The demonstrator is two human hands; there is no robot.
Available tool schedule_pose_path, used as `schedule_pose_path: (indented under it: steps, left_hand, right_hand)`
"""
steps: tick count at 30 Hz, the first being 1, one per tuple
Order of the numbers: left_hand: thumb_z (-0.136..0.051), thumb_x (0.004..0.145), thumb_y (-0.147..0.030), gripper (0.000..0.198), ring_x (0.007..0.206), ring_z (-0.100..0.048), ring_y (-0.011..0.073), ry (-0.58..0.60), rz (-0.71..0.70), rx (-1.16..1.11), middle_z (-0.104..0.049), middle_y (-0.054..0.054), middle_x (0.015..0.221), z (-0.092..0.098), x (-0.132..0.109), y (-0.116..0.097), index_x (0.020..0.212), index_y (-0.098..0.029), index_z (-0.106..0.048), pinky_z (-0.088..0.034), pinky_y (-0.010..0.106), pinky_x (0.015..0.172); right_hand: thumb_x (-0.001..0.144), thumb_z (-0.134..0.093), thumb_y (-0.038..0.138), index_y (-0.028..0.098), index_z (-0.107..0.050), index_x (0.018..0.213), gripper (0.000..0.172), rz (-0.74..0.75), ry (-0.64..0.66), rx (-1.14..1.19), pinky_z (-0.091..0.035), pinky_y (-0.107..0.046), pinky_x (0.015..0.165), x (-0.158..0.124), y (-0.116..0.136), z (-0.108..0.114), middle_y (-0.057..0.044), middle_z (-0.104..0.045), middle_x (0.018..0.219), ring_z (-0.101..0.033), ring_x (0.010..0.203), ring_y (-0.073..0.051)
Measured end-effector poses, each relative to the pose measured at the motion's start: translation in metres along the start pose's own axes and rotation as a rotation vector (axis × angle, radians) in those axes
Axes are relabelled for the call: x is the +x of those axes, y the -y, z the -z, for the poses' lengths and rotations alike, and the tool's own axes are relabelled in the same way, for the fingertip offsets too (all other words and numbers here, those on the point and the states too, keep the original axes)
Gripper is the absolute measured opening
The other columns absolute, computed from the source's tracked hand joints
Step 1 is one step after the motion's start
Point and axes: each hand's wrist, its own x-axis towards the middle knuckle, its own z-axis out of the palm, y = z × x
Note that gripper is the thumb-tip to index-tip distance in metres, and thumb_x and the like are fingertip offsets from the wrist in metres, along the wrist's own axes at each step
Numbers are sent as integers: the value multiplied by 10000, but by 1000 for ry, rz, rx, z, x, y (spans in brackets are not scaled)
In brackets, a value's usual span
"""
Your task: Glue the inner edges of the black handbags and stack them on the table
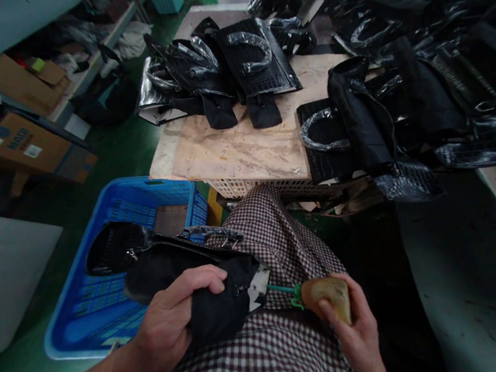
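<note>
My left hand (pixel 170 314) is closed round the soft black fabric of a black handbag (pixel 222 297), which lies across my lap and over the basket's edge. The bag's handle (pixel 213 232) is wrapped in clear plastic. A pale, dark-marked patch (pixel 258 288) shows at the bag's right end. My right hand (pixel 354 329) grips a tan, bulb-like tool (pixel 322 293) with green strands at its neck. Its thin green shaft points left and reaches the pale patch; whether its tip goes in is hidden.
A blue plastic basket (pixel 70 284) stands left of my lap. Ahead, black handbags (pixel 260 57) with plastic-wrapped handles lie on a wooden board (pixel 239 147). More black bags (pixel 370 117) are heaped to the right. A cardboard box (pixel 35 145) sits at the left.
</note>
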Motion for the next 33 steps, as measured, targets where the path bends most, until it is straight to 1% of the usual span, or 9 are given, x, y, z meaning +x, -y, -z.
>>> schedule_pose_path:
  steps: [4,9,13,17,20,23,26,29,33]
  left_hand:
    - [-447,864,10,353,1106,-602,159,9,18,-9,-617,69,1136,-1,-1,2,1114,-212,-561,-511,254,1003]
    - [-424,861,25,368,1093,-601,135,-9,35,-25,-620,50,1127,-2,0,1,1101,-217,-564,-503,219,995]
    - [-422,844,32,382,1089,-608,140,-4,27,-16,-630,49,1116,-2,1,0,1092,-214,-576,-508,221,986]
    - [-422,829,41,395,1090,-614,150,-1,2,-12,-629,56,1119,-1,2,-1,1093,-209,-578,-514,239,985]
    - [-418,824,50,397,1106,-605,147,-2,-33,2,-627,60,1113,-1,4,-2,1091,-201,-572,-508,230,991]
    - [-415,825,61,401,1111,-598,140,-3,-51,9,-624,59,1108,-1,5,-3,1089,-200,-568,-503,219,992]
    - [-418,824,60,403,1112,-594,138,-2,-40,-4,-619,55,1112,-1,4,-2,1092,-202,-568,-497,221,1002]
    - [-411,823,59,412,1120,-592,145,3,-24,-8,-619,57,1127,-1,3,-1,1104,-199,-566,-494,232,1007]
    - [-422,815,65,394,1119,-598,152,7,-58,6,-624,57,1116,0,5,-3,1069,-194,-575,-500,234,998]
  right_hand:
    - [815,-706,455,240,-538,1204,475,23,-68,-9,-543,-368,821,5,0,-5,-78,-604,1113,-620,954,-264]
    - [821,-711,444,247,-523,1222,484,41,-58,-11,-532,-380,833,4,-2,-7,-84,-589,1136,-608,967,-261]
    - [815,-716,452,241,-517,1216,495,37,-50,1,-542,-384,811,2,-3,-10,-89,-593,1111,-615,943,-261]
    - [820,-704,472,244,-523,1210,487,54,-23,-51,-539,-390,798,4,1,-9,-87,-605,1095,-615,933,-266]
    - [827,-700,472,261,-525,1215,475,57,48,-61,-529,-388,836,5,5,-5,-76,-614,1123,-615,985,-271]
    - [833,-700,461,272,-524,1218,463,45,106,-49,-531,-366,828,5,8,-3,-64,-622,1130,-614,1008,-269]
    - [816,-717,462,268,-527,1216,484,33,45,-40,-530,-367,816,6,5,-3,-62,-618,1115,-618,962,-262]
    - [801,-732,454,259,-521,1227,514,38,-20,-10,-523,-382,838,6,-2,-6,-70,-596,1129,-610,965,-267]
    - [796,-741,440,262,-519,1229,518,46,-16,0,-523,-372,839,6,-6,-7,-66,-591,1135,-612,961,-260]
